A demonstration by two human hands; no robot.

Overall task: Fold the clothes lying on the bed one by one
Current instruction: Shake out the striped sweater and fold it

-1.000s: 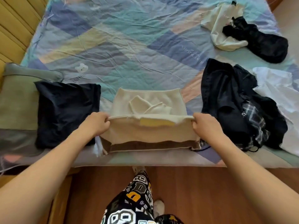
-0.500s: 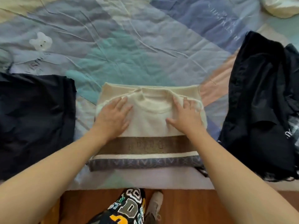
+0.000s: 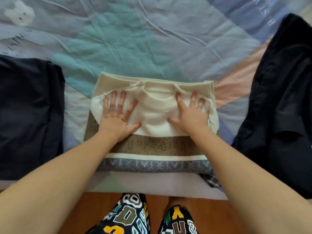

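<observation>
The cream sweater (image 3: pixel 157 119) lies folded on the bed (image 3: pixel 135 48), near its edge. The left hand (image 3: pixel 116 115) and right hand (image 3: pixel 190 114) press flat on it, fingers spread, gripping nothing, likely to smooth it so the fold stays neat.

The sweater (image 3: pixel 152 119) now lies folded flat on the bed; the left hand (image 3: pixel 116 115) and right hand (image 3: pixel 190 114) no longer pinch its edge but press down, fingers spread.
</observation>
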